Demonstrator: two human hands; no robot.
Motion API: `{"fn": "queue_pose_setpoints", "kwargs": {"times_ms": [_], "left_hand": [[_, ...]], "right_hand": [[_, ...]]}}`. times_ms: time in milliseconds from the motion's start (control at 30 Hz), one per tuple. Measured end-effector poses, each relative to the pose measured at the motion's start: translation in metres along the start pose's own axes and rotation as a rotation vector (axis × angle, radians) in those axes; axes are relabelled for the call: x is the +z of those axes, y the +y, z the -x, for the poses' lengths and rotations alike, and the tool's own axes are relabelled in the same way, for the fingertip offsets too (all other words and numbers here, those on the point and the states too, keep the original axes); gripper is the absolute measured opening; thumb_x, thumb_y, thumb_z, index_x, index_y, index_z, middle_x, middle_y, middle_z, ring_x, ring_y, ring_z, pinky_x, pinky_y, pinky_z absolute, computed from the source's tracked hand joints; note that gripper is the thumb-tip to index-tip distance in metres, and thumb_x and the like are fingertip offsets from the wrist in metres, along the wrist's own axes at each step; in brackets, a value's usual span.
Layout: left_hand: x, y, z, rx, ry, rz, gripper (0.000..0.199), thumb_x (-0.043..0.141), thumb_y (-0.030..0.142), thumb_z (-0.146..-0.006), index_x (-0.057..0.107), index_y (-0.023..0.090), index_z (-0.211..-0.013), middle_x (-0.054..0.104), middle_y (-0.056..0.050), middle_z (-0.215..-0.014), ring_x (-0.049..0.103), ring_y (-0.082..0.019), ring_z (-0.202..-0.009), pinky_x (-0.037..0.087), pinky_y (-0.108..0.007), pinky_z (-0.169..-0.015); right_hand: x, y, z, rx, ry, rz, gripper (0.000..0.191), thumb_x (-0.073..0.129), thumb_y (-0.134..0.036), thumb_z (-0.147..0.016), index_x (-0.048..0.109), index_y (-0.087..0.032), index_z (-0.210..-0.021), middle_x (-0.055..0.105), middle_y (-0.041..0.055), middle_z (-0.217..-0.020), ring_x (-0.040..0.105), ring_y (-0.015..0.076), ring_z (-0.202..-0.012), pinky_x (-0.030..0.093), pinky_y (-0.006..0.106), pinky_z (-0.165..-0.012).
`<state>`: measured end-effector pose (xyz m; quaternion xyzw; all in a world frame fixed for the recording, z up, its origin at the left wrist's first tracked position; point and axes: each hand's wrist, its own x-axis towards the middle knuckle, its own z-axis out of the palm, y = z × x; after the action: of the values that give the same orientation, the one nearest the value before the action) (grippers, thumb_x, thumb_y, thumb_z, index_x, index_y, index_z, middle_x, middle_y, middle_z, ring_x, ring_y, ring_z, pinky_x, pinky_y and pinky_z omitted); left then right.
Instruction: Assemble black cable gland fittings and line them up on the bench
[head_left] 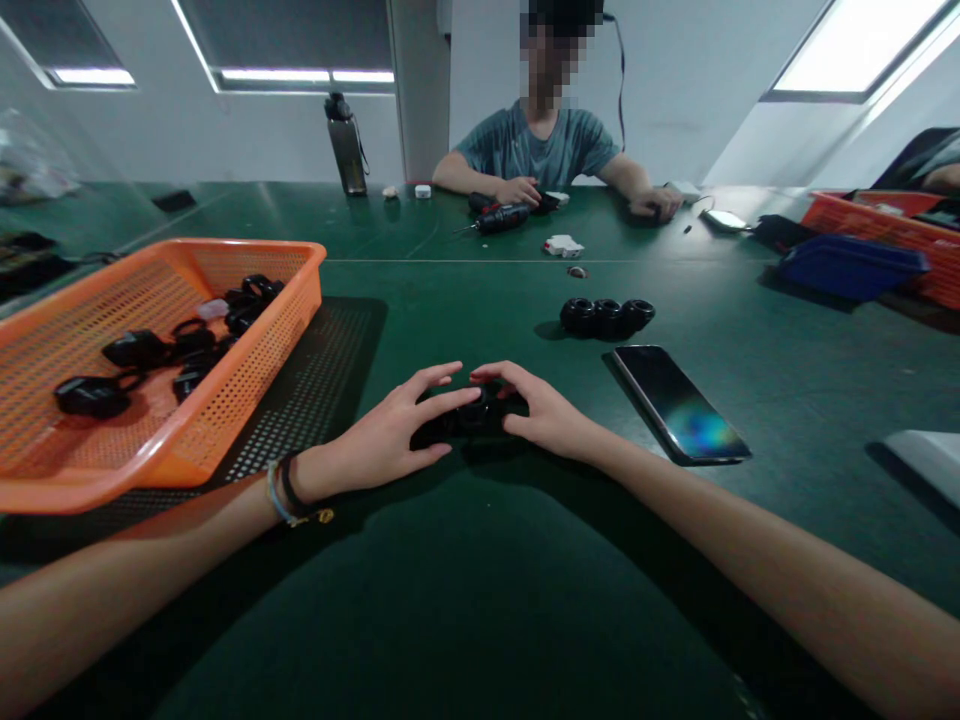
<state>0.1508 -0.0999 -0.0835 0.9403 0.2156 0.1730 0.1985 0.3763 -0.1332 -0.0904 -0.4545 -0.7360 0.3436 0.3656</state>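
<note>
A row of glossy black round parts (474, 410) lies on the green table, largely hidden between my hands. My left hand (390, 425) reaches over its left end with fingers spread; the index fingertip rests on top of a part and the thumb is on the near side. From the other end, my right hand (544, 410) curls its fingers and thumb around the row, index finger at the far side. Farther back and to the right, a similar row of black round parts (606, 317) stands by itself.
An orange basket (161, 465) with several black ringed parts (139, 350) is at left. To the right lie a phone (682, 405) and a blue tray (851, 268). Across the table, a person (536, 150) sits behind a power drill (501, 218); a bottle (346, 150) stands nearby.
</note>
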Motion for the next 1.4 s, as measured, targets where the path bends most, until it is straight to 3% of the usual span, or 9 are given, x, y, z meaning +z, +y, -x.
{"fn": "queue_pose_setpoints", "kwargs": {"times_ms": [133,300,467,600,733,833,967,1233,1400], "left_hand": [[0.000,-0.010,0.000,-0.168,0.138,-0.002,0.078,0.065,0.026,-0.073,0.024,0.024,-0.139,0.036,-0.013,-0.137,0.040,-0.028,-0.127,0.037,-0.050,-0.107],[-0.006,-0.013,-0.004,-0.281,0.095,-0.028,0.046,0.067,0.033,-0.068,0.051,0.015,-0.108,0.055,-0.011,-0.109,0.049,-0.030,-0.110,0.044,-0.050,-0.095],[-0.009,-0.012,-0.004,-0.274,0.128,0.035,0.031,0.065,0.029,-0.071,0.055,0.017,-0.098,0.058,-0.007,-0.100,0.051,-0.027,-0.102,0.045,-0.046,-0.092],[-0.006,-0.013,0.000,-0.273,0.261,0.205,0.032,0.062,0.027,-0.074,0.053,0.019,-0.104,0.053,-0.006,-0.105,0.055,-0.021,-0.097,0.049,-0.040,-0.087],[-0.001,-0.009,0.003,-0.314,0.347,0.468,0.048,0.064,0.022,-0.071,0.044,0.020,-0.114,0.049,-0.005,-0.109,0.059,-0.014,-0.086,0.054,-0.032,-0.079],[0.002,-0.005,0.003,-0.347,0.404,0.607,0.047,0.066,0.020,-0.069,0.041,0.019,-0.110,0.052,-0.003,-0.104,0.061,-0.012,-0.081,0.054,-0.029,-0.078],[0.000,-0.003,0.002,-0.313,0.382,0.592,0.038,0.063,0.019,-0.071,0.047,0.017,-0.106,0.055,-0.003,-0.098,0.059,-0.013,-0.084,0.054,-0.028,-0.080],[-0.004,-0.002,0.003,-0.249,0.354,0.480,0.030,0.060,0.022,-0.072,0.055,0.018,-0.102,0.050,-0.007,-0.108,0.055,-0.020,-0.104,0.052,-0.035,-0.089],[-0.001,-0.001,0.001,-0.277,0.315,0.529,0.038,0.059,0.018,-0.071,0.054,0.017,-0.109,0.056,-0.006,-0.107,0.059,-0.018,-0.099,0.052,-0.034,-0.091]], "right_hand": [[0.004,-0.005,0.003,-0.011,-0.015,0.195,0.052,0.059,-0.017,-0.069,0.049,-0.020,-0.119,0.058,0.0102,-0.119,0.052,0.0247,-0.114,0.043,0.046,-0.096],[0.011,-0.008,0.002,0.004,0.029,0.343,0.045,0.068,-0.022,-0.069,0.053,-0.020,-0.111,0.061,0.0098,-0.113,0.054,0.0256,-0.109,0.046,0.046,-0.093],[0.014,-0.009,0.002,-0.012,0.046,0.411,0.037,0.071,-0.022,-0.069,0.055,-0.018,-0.103,0.063,0.0104,-0.106,0.057,0.0255,-0.103,0.049,0.045,-0.088],[0.014,-0.008,0.003,-0.029,0.045,0.419,0.032,0.068,-0.021,-0.072,0.056,-0.018,-0.102,0.064,0.0108,-0.105,0.058,0.0248,-0.101,0.050,0.045,-0.087],[0.013,-0.008,0.003,-0.044,0.049,0.416,0.032,0.067,-0.021,-0.073,0.056,-0.018,-0.103,0.064,0.0104,-0.105,0.058,0.0248,-0.101,0.050,0.045,-0.086],[0.012,-0.008,0.004,-0.044,0.050,0.409,0.031,0.066,-0.021,-0.073,0.056,-0.019,-0.103,0.064,0.0097,-0.105,0.059,0.0245,-0.101,0.050,0.044,-0.086],[0.012,-0.008,0.004,-0.035,0.056,0.396,0.029,0.065,-0.021,-0.073,0.057,-0.020,-0.101,0.065,0.0085,-0.103,0.059,0.0238,-0.099,0.050,0.043,-0.085],[0.012,-0.011,0.004,-0.024,0.087,0.361,0.026,0.061,-0.024,-0.073,0.056,-0.020,-0.098,0.065,0.0072,-0.095,0.060,0.0222,-0.090,0.050,0.040,-0.079],[0.016,-0.008,0.006,0.032,0.266,0.259,0.038,0.063,-0.027,-0.068,0.048,-0.019,-0.102,0.062,0.0071,-0.093,0.061,0.0206,-0.083,0.051,0.037,-0.074]]}}
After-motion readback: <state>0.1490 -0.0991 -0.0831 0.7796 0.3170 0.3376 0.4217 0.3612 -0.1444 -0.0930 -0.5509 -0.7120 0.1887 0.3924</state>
